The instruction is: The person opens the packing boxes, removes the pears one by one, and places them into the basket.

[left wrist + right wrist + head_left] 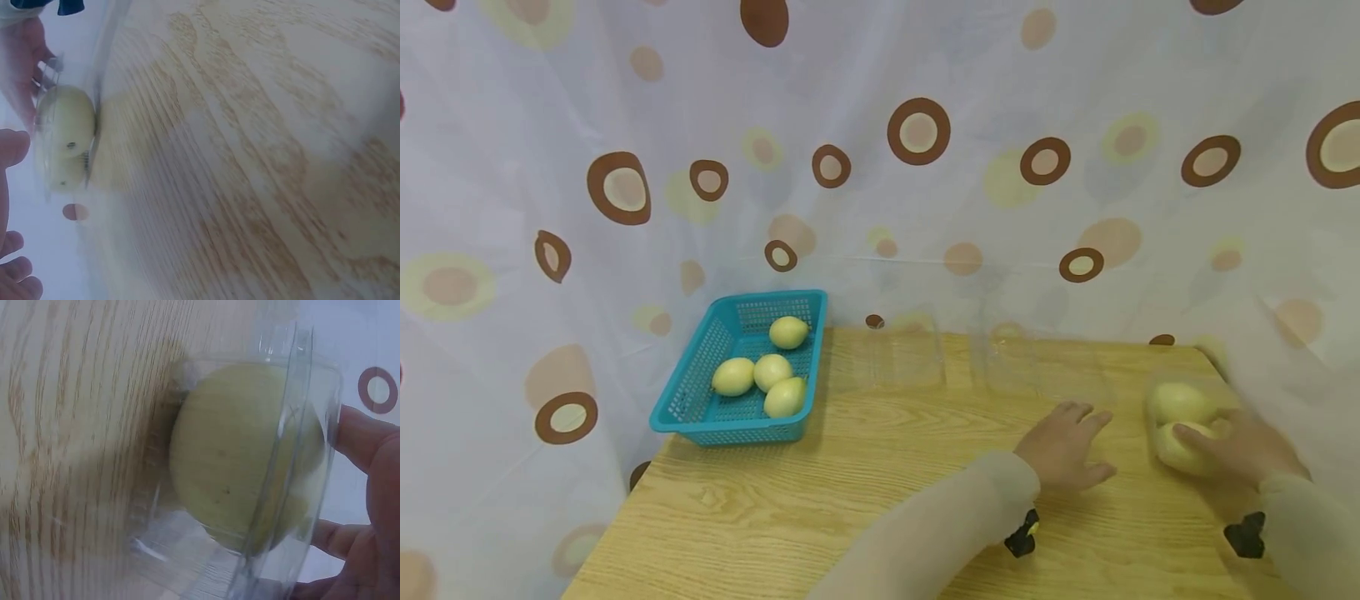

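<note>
Likely to steady it, the right hand (1255, 446) has fingers against the clear box (280, 450) of yellow fruit (1183, 406) at the table's (887, 467) right end, pinch unconfirmed through blur, while the left hand (1067, 447) hovers nearby, empty, fingers spread.

A person's left sleeve (940, 529) and right sleeve (1311, 529) are long, plain and pale beige. Each wrist wears a small black device (1019, 540) (the left one shows a yellow mark). The left hand (1066, 448) and right hand (1251, 448) are bare.
</note>
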Demonstrator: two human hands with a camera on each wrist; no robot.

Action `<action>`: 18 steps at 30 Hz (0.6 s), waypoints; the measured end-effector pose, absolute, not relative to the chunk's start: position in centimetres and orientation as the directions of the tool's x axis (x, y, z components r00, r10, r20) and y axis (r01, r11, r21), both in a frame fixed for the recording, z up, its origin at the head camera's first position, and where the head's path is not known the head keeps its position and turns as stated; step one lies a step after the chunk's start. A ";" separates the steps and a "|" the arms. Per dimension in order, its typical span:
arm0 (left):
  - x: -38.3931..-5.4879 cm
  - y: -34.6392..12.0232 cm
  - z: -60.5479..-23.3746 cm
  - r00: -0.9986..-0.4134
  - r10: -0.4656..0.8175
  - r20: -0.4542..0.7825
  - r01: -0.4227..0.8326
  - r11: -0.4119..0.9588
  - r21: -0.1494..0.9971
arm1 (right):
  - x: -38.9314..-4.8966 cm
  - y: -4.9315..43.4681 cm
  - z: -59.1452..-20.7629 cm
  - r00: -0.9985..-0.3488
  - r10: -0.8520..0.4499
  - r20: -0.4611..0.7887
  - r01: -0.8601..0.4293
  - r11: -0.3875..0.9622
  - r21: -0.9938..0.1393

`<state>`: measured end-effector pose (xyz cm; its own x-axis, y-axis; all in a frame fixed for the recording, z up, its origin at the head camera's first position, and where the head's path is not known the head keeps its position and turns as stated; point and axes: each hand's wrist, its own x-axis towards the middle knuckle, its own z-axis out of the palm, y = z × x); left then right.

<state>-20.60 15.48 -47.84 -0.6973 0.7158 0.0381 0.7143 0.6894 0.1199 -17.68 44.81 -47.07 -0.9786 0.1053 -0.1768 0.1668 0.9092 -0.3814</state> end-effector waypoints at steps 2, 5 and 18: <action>-20.5 15.8 -47.9 -0.689 0.724 0.029 0.722 0.683 0.106 | -17.6 44.5 -46.9 -0.981 0.083 -0.176 0.142 0.922 -0.360; -20.4 15.9 -48.2 -0.667 0.745 0.020 0.744 0.663 0.081 | -17.5 44.0 -46.4 -0.980 0.053 -0.193 0.116 0.938 -0.328; -20.1 15.4 -48.6 -0.600 0.799 0.036 0.800 0.599 0.047 | -16.4 41.0 -45.6 -0.971 -0.045 -0.234 0.043 0.933 -0.358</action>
<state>-20.08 15.43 -48.56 -0.6002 0.7990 0.0358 0.7997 0.5986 0.0467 -16.38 40.96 -45.59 -0.9713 -0.0445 -0.2336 0.0432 0.9328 -0.3577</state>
